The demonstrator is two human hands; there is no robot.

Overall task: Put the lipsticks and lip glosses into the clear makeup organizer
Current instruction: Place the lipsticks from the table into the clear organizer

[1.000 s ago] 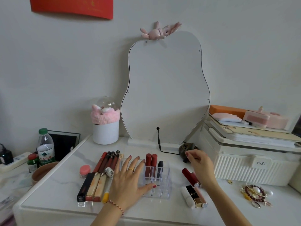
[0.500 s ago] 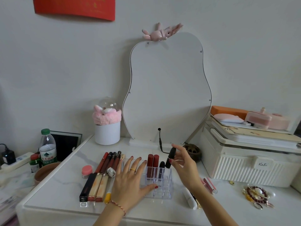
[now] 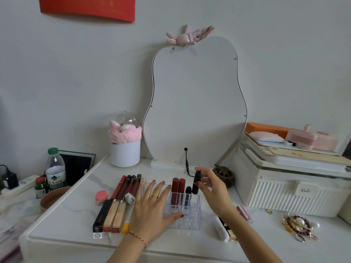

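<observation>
Right-hand grip (image 3: 210,185) pinches a glossy black lipstick tube (image 3: 196,182), long axis upright, over the clear plastic organizer's (image 3: 191,221) back-right slot. Left hand (image 3: 152,207) lies flat, fingers spread, against the organizer on the marbled white worktop (image 3: 72,221).

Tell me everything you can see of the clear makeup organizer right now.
The clear makeup organizer is a see-through, plastic-looking box split into small upright cells, standing on the white tabletop. Its back row holds two red lipsticks and a dark one. The left hand lies flat against its left side, thumb along the front. The right hand holds a black lipstick upright above its back right cell.
</observation>
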